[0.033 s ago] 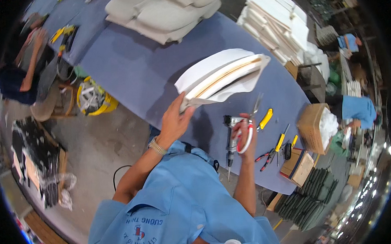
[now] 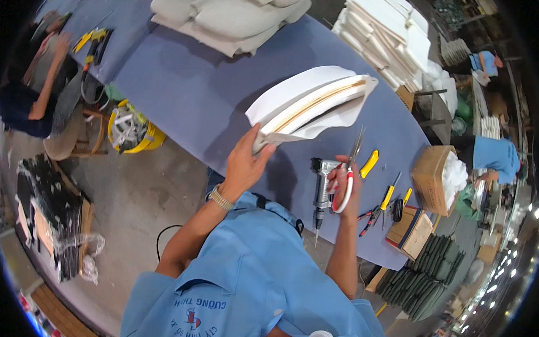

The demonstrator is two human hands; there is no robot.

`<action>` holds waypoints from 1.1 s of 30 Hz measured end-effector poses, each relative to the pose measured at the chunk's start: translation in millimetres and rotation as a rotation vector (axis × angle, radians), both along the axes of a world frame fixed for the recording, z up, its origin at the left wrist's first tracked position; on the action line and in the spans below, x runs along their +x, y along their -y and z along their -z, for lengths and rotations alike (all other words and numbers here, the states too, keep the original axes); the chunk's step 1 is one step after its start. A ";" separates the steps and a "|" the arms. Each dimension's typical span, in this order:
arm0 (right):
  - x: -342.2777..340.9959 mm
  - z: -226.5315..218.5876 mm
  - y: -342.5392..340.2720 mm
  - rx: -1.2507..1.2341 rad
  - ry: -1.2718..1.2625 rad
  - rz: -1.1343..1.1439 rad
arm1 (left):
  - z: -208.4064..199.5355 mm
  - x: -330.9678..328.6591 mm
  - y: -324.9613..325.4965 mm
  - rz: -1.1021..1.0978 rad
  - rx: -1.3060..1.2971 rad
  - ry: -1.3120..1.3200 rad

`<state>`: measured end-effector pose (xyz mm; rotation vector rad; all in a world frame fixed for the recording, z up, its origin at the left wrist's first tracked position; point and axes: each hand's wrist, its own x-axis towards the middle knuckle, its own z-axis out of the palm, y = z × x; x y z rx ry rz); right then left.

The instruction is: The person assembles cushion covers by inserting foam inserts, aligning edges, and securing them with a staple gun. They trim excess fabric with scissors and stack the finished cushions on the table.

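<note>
A curved white upholstered piece with a tan strip along its edge is held up over the blue-grey table. My left hand grips its near left end between thumb and fingers. In my right hand are scissors with red and white handles, their blades pointing away from me and apart from the white piece. Right beside that hand, a silver air-powered tool with a long thin bit lies at the table's near edge. A yellow-handled knife rests just to the right.
On the right lie a yellow screwdriver, pliers and a small box, near a carton of white stuffing. Pale padded pieces are stacked at the far side. A yellow bucket and another person are at left.
The scissors and my right hand have shifted slightly to the right. My left hand still grips the white piece, which stays nearly in place; the whole view has moved a little.
</note>
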<state>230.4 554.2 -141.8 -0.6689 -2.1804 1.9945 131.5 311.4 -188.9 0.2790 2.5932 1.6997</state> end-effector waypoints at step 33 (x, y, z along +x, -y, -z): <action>-95.4 -54.3 -3.6 0.717 -0.050 -0.808 | 18.3 1.9 -8.6 0.051 -0.116 0.005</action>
